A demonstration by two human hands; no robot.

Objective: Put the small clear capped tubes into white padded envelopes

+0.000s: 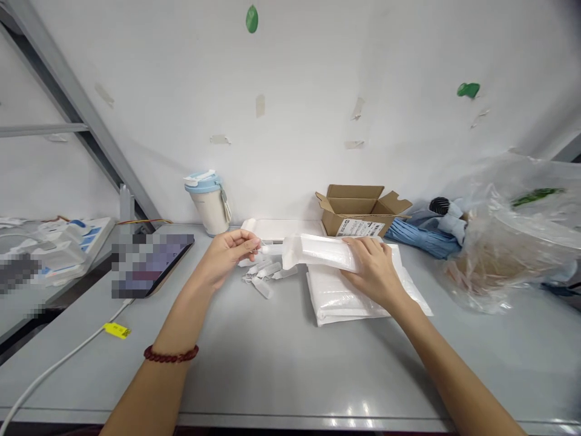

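My right hand (374, 269) is wrapped round the right end of a long white packet in clear plastic film (324, 251), held above the table. Below it lies a stack of flat white plastic pouches (347, 303). My left hand (231, 254) is closed in a pinch at the packet's left, on a small white tag-like piece (270, 249); its exact kind is too small to make out. Just under this pinch, a loose pile of similar small white pieces (262, 286) rests on the grey table (254, 363).
Behind the hands are a flat white box (284, 228) and an open cardboard box (354, 209). A lidded cup (206, 206) stands back left, near a tablet (157, 266) with a white cable (68, 363). Blue cloth (422, 236) and a clear plastic bag (508, 242) lie right.
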